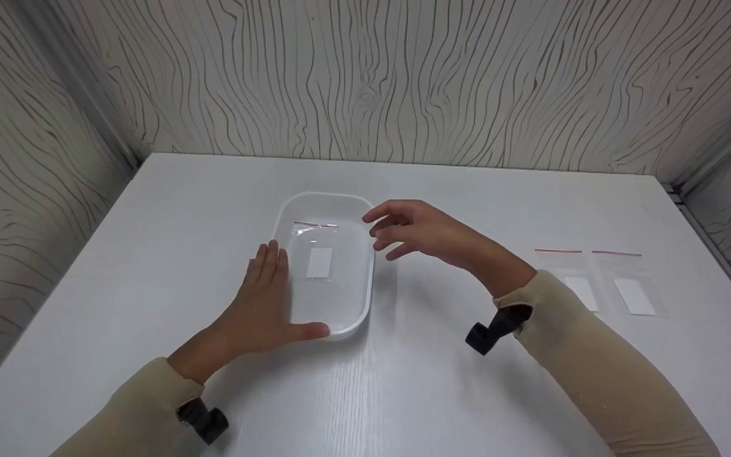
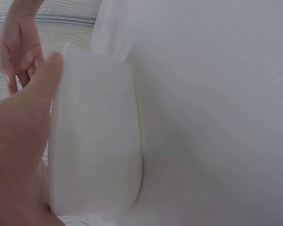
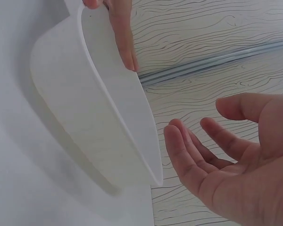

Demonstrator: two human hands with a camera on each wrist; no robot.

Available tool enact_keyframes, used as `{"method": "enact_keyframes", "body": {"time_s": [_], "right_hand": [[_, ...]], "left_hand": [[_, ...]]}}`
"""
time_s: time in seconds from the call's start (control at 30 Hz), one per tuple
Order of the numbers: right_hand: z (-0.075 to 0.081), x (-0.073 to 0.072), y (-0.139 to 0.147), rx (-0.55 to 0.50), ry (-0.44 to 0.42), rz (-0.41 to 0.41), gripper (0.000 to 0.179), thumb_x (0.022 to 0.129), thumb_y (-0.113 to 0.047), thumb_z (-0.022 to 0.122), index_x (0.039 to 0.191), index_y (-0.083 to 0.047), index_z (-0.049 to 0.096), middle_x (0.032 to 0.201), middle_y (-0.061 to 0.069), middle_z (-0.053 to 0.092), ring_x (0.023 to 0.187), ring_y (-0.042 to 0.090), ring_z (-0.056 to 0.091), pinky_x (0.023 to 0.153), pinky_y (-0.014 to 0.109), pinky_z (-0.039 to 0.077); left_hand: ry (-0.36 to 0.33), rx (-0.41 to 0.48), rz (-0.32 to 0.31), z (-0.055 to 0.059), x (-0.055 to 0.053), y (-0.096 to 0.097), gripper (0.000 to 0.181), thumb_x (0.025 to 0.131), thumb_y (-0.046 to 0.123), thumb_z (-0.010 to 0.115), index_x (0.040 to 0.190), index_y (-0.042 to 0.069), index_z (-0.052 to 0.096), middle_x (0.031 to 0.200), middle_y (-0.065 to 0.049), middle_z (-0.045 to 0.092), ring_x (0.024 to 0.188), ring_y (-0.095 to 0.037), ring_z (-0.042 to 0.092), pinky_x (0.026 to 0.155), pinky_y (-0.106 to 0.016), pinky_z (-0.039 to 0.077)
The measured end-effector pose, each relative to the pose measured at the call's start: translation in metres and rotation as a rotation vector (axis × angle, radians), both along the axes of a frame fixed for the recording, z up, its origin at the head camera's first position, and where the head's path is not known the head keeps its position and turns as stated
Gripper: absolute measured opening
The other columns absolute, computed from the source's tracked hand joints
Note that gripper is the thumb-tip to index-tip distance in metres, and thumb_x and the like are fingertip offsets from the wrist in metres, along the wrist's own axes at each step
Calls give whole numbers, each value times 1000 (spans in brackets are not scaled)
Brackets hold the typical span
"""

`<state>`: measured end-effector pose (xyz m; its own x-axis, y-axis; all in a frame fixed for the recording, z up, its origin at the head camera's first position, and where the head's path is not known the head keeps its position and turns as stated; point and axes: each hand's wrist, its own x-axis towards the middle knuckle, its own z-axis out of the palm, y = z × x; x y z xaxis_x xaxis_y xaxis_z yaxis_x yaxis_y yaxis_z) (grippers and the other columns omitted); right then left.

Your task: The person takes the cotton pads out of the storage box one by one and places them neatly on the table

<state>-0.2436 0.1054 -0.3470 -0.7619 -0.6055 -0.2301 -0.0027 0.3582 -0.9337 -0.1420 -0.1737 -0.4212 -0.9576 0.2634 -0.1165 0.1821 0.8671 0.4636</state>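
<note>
A white plastic tub (image 1: 368, 298) with rounded corners stands on the table. Inside it lies a clear zip bag (image 1: 320, 238) with a red strip and a white label. My left hand (image 1: 263, 311) rests along the tub's left rim, fingers straight and thumb stretched over the near rim; in the left wrist view its thumb (image 2: 49, 75) lies at the tub's top edge. My right hand (image 1: 419, 231) hovers by the right rim with loosely bent fingers. Nothing is between those fingers in the right wrist view, where the hand (image 3: 231, 160) is beside the tub (image 3: 85, 108).
Two more clear zip bags lie side by side on the right of the white table (image 1: 435, 393): the nearer-in one (image 1: 559, 260) is partly behind my right sleeve, the outer one (image 1: 619, 266) in full view. A wood-patterned wall (image 1: 365, 82) stands behind the table.
</note>
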Motion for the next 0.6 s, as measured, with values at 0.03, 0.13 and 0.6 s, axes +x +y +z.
{"method": "enact_keyframes", "body": {"time_s": [0.03, 0.13, 0.6], "right_hand": [[0, 0, -2, 9, -4, -6, 37, 100, -8, 61, 136, -6, 58, 125, 14, 61, 111, 29, 65, 93, 41, 57], [1, -1, -9, 34, -7, -28, 35, 100, -9, 61, 136, -6, 58, 123, 13, 62, 110, 26, 66, 92, 39, 57], [12, -8, -29, 65, -36, -89, 36, 99, -8, 60, 135, -4, 58, 125, 13, 62, 111, 27, 66, 90, 37, 58]], "left_hand": [[1, -1, 0, 0, 0, 0, 141, 72, 80, 71, 158, -11, 5, 167, -26, -7, 154, -41, -11, 123, -58, 3], [2, 1, 0, -1, 0, 0, 141, 72, 80, 71, 158, -10, 5, 167, -26, -8, 154, -40, -11, 123, -57, 3], [-4, 7, 4, -2, -1, 0, 140, 73, 76, 73, 158, -11, 4, 167, -27, -8, 154, -41, -11, 123, -57, 1]]}}
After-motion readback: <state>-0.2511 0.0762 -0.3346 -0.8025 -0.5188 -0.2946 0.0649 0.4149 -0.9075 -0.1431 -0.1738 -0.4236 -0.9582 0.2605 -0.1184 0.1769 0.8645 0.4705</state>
